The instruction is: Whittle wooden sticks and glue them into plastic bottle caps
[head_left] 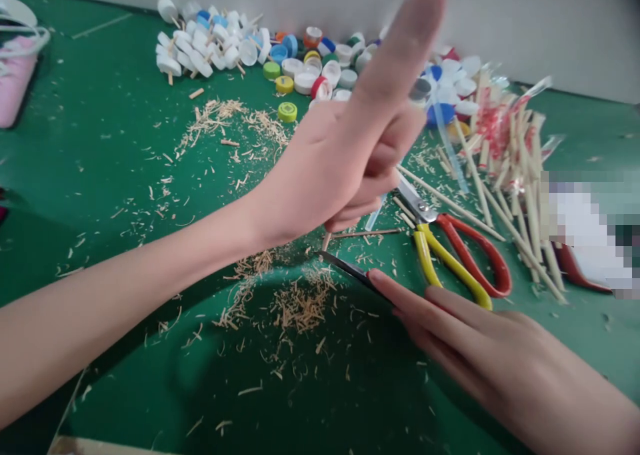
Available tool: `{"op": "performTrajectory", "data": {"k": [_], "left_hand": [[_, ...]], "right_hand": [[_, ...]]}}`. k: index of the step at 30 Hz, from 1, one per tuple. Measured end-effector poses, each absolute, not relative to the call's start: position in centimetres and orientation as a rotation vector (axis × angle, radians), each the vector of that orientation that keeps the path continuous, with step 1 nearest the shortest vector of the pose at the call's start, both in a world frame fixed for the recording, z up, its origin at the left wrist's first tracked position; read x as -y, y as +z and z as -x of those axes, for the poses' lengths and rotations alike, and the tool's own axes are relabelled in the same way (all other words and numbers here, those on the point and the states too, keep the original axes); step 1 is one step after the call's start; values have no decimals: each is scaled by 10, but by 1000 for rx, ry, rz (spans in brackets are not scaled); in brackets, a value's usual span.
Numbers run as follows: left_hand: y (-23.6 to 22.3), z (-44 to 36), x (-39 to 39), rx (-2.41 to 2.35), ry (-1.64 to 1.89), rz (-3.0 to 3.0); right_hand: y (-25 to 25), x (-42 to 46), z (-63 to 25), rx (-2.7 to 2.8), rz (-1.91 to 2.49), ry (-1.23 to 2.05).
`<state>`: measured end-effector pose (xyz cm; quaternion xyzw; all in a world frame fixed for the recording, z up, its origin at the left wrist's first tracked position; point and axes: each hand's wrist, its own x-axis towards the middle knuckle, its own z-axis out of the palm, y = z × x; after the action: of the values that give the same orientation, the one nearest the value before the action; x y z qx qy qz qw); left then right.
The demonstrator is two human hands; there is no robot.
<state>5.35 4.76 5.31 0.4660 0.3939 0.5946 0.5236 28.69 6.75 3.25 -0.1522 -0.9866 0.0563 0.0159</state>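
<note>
My left hand (pixel 345 148) is raised over the middle of the table, its thumb stretched up and its other fingers curled in. Below those fingers pokes the end of a thin wooden stick (pixel 327 241); the rest of it is hidden in the grip. My right hand (pixel 475 348), at the lower right, grips a knife (pixel 353 269) with a narrow dark blade. The blade's tip lies close to the stick's end; whether they touch I cannot tell. Beneath the blade a heap of wood shavings (pixel 303 305) covers the green tabletop (pixel 280 401).
Scissors (pixel 453 255) with red and yellow handles lie just beyond my right hand. Wooden sticks (pixel 520 195), some in clear wrappers, are piled at the right. Bottle caps (pixel 305 81) line the back, with white caps on short sticks (pixel 200 48). A pink object (pixel 15 81) sits far left.
</note>
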Motion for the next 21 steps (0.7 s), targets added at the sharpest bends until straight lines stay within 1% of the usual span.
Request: {"op": "performTrajectory", "data": {"k": [4,6,9,12,16,21], "left_hand": [[56,-62,-45,-1118,1379,-1059],[58,-62,-42,-1159,1312,-1080],[57,-59,-40,-1080,1305,-1157],[51,-56,-42,-977,1352,-1176],[46,-59,-44,-1003,1320,-1121],[53,-59,-42,-983,1446,-1222]], "right_hand": [[26,-60,-285,3063,396,35],[22,-59,-284,3041,400,44],[22,-59,-286,3063,411,98],[29,-57,-292,3095,419,81],[36,-53,-298,3112,414,36],[20,-62,-295,3022,376,110]]}}
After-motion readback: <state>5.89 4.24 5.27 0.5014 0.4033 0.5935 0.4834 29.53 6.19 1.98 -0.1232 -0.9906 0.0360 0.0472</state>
